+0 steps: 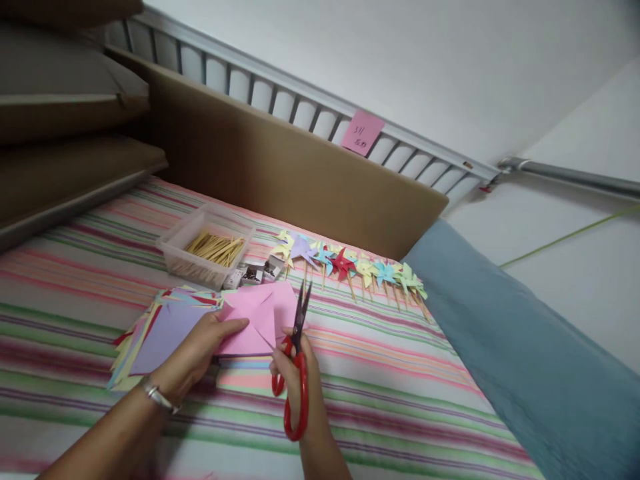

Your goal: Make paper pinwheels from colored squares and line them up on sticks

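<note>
Pink paper [260, 317] is best kept taut and level while it is cut, with the blades of the scissors [299, 347] run straight along the fold. It is held just above the bed [380, 387], toward the near edge, and clamped at its left side by the fingers of the left hand [195, 350]. The fingers of the right hand [295, 380] are closed in the scissor loops, at its right side.

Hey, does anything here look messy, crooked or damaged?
Nothing is damaged or spilled. The stack of coloured paper by the left hand is fanned out unevenly, with sheets poking out at odd angles, and the pink note on the rail hangs slightly tilted. The pinwheels lie in a neat row.
</note>
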`<state>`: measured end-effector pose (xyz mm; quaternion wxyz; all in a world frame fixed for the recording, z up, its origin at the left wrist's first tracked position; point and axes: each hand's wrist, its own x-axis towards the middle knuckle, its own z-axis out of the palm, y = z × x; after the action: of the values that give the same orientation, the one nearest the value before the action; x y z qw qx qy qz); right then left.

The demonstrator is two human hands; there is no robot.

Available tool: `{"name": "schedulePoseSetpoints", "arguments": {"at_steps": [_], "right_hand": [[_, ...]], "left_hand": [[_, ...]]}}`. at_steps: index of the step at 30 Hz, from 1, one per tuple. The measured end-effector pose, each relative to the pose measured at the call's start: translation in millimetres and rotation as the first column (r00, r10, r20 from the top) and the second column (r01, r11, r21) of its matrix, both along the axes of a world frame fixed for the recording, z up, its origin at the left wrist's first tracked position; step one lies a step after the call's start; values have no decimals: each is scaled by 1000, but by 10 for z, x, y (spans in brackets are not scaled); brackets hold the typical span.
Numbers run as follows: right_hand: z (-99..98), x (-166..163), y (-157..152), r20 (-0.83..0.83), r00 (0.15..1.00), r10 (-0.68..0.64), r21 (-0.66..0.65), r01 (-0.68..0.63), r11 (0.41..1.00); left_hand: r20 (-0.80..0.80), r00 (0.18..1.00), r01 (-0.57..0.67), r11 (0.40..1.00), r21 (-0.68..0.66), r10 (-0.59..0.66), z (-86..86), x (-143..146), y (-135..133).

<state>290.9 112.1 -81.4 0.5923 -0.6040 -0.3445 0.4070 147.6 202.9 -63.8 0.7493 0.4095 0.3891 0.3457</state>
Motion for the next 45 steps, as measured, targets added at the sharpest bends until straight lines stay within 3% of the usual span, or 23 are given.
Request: {"name": "schedulePoseSetpoints", "arguments": {"at_steps": [4, 10, 15, 21, 26, 33, 45], "right_hand": [[79, 32, -103, 122, 974, 189, -164, -168, 972], [143, 56, -223, 116, 916, 383, -336, -327, 883], [174, 65, -240, 101, 893, 439, -463, -348, 815], [272, 80, -288, 106, 895, 433, -499, -329, 802], [292, 74, -269, 67, 880, 469, -585, -346, 733], [198, 51, -285, 85, 909, 407, -536, -303, 788], [193, 25, -266, 154, 887, 435, -475, -320, 820]], "left_hand": [[-68, 996, -53, 997, 63, 58, 32, -164, 171], [-86, 996, -8, 997, 78, 14, 82, -284, 239], [-104, 994, 18, 999, 29, -15, 86, -280, 253], [-86, 996, 18, 1000, 12, -17, 102, -292, 270], [-73, 997, 23, 1000, -1, -23, 100, -278, 269], [-85, 993, 80, 997, -13, -80, 111, -275, 233], [-128, 992, 14, 1000, -10, -15, 133, -281, 214]]}}
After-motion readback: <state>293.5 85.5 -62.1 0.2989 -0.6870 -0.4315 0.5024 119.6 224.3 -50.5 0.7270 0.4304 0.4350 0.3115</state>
